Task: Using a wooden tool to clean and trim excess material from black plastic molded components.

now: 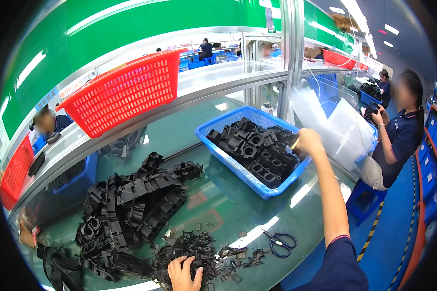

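Observation:
My left hand [184, 274] rests at the near edge of a heap of small black plastic scraps [197, 247], fingers spread and bent over them. My right arm reaches far out, and my right hand [307, 142] is curled at the right rim of a blue basket [263, 193]. Its fingertips are partly hidden; a dark piece lies under them, but what they grip cannot be made out. Many black moulded plastic parts [260, 153] fill the basket. Left of the scraps is a tall, tangled pile of larger black plastic mouldings [141, 194].
Dark-handled scissors [280, 243] lie on the green tabletop [238, 213] right of the scraps. A red basket [131, 92] sits on the shelf above. Clear plastic sheets [347, 126] stand beyond the blue basket. A co-worker [398, 133] sits at right, holding a black part.

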Demonstrator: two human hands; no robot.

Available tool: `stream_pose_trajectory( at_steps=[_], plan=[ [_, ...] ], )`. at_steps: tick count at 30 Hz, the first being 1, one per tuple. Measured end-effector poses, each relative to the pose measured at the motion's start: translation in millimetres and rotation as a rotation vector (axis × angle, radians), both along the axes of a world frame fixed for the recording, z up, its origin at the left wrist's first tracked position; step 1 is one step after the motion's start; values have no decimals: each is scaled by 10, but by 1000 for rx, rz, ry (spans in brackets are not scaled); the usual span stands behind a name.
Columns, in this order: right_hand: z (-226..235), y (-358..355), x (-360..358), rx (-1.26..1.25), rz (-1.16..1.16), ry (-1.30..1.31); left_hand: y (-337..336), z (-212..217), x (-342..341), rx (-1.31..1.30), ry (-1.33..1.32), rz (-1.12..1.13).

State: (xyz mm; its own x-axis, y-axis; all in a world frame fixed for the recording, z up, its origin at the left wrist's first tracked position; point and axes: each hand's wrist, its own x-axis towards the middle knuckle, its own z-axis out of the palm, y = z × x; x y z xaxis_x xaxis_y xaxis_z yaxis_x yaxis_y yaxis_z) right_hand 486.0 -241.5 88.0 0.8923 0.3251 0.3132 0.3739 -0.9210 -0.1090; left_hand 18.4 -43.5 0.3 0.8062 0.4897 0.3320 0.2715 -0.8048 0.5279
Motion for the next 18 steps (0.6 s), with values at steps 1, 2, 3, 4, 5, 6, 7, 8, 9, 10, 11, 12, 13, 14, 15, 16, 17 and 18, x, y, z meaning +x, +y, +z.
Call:
stream_pose_trajectory(
  at_steps=[1, 2, 3, 4, 5, 6, 7, 8, 9, 10, 11, 12, 13, 14, 15, 16, 17, 18],
  plan=[
    [-5, 17, 32, -45, 5, 22, 0, 2, 4, -2, -3, -3],
    [-34, 45, 80, -90, 11, 44, 0, 3, 7, -4, -5, -5],
    [-49, 55, 114, -135, 16, 66, 0, 4, 12, -6, -7, -7],
    [-25, 58, 111, -116, 5, 116, 8, 7, 9, -13, -7, -10],
    [-15, 33, 139, -95, 13, 139, 13, 8, 12, -20, -9, -15],
    [-2, -26, 178, -76, 19, 163, 15, 8, 14, -27, -10, -20],
    [13, -69, 214, -55, 28, 185, 13, 6, 11, -23, -12, -15],
    [-12, -120, 219, -30, 73, 127, 8, 2, 8, -20, -14, -10],
    [-42, -181, 217, 109, 102, 134, 6, -1, 7, -17, -17, -7],
    [-57, -210, 166, 247, 134, 146, 6, -6, -3, -14, -6, -2],
    [-61, -211, 139, 386, 165, 158, 4, 0, -9, -10, -1, 7],
    [-32, -228, 129, 448, 205, 245, 0, 10, -13, -6, 5, 17],
    [-32, -282, 167, 465, 252, 325, -5, 10, -10, -6, 11, 14],
    [-29, -368, 251, 483, 298, 403, -6, 6, -3, -9, 16, 8],
    [-25, -434, 343, 501, 345, 482, -2, 2, -1, -12, 22, 2],
    [28, -448, 424, 332, 339, 462, 0, 5, 9, -13, 25, -2],
    [42, -453, 479, 291, 312, 480, -1, 3, 16, -10, 17, -6],
    [47, -457, 526, 250, 284, 498, -3, -4, 21, -8, 10, -10]
  ],
)
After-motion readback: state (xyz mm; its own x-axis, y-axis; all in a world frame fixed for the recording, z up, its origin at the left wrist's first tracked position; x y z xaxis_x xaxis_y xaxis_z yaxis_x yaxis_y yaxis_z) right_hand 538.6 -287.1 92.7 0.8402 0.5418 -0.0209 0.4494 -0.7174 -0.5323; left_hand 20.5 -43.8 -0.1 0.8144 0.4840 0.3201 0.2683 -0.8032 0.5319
